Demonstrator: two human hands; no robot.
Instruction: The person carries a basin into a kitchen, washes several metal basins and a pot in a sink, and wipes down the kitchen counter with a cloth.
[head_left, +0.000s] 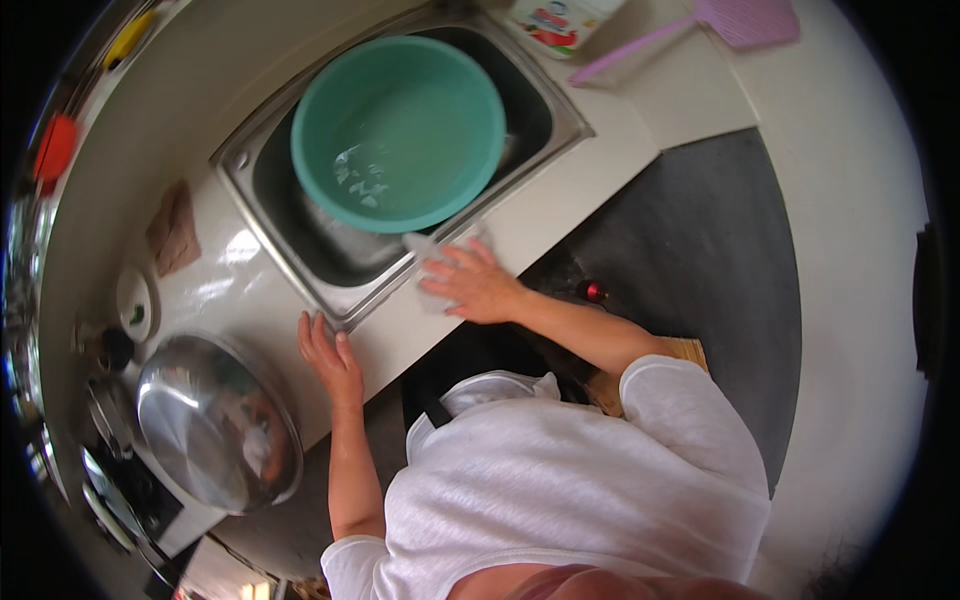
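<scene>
My right hand (484, 289) lies flat with spread fingers on a whitish cloth (433, 294), pressing it against the white counter and the front rim of the steel sink (349, 313). The cloth is partly hidden under the palm. At the sink's left front corner, my left hand (334, 364) has its fingers apart and nothing in them; its fingertips are at the counter by the rim. A green plastic basin (397, 217) with water in it stands in the sink, just beyond the right hand.
A large steel bowl (217, 424) sits on the counter at left, near a small white dish (135, 304) and a brown cloth (174, 229). Beyond the sink are a white container (559, 26) and a pink fly swatter (750, 19). A red knob-like object (592, 291) is below the counter edge.
</scene>
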